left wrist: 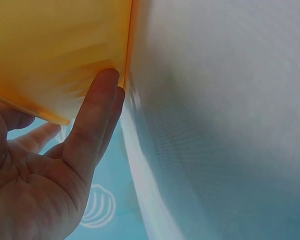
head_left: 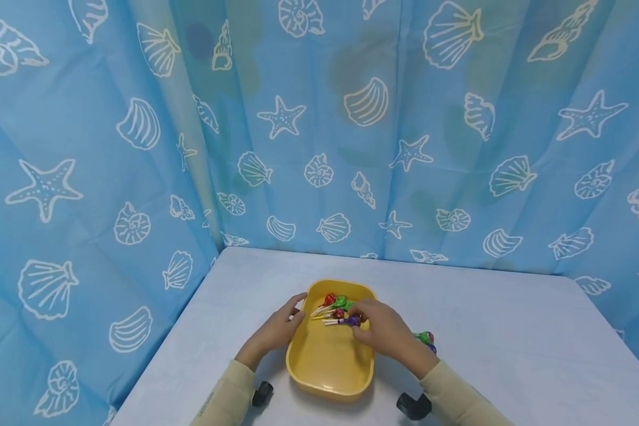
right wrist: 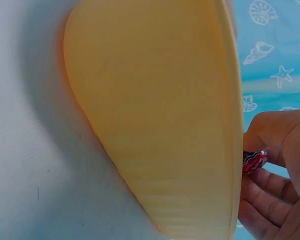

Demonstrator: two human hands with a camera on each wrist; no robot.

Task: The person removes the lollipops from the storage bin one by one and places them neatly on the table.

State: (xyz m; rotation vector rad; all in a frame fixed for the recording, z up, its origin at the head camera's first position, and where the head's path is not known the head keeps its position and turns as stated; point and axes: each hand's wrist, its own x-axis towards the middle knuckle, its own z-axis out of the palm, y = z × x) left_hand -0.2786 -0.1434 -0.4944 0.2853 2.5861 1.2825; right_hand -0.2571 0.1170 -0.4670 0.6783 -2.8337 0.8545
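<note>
A yellow plastic tray (head_left: 330, 370) with rounded corners sits on the white table. Several lollipops lie toward its far end: a red one (head_left: 329, 299), a green one (head_left: 341, 300) and a purple one (head_left: 353, 320), their sticks pointing left. My left hand (head_left: 278, 326) holds the tray's left side, thumb at the rim and fingers against the outer wall, as the left wrist view shows. My right hand (head_left: 381, 327) reaches over the right rim. Between its thumb and fingers it pinches a lollipop, whose dark red wrapper (right wrist: 254, 161) shows in the right wrist view; its stick is hidden there.
More lollipops (head_left: 426, 338) with green, red and blue wrappers lie on the table right of the tray, partly behind my right forearm. Black wrist-camera parts (head_left: 414, 407) show near both sleeves. A blue shell-print curtain (head_left: 319, 118) hangs along the table's back and left.
</note>
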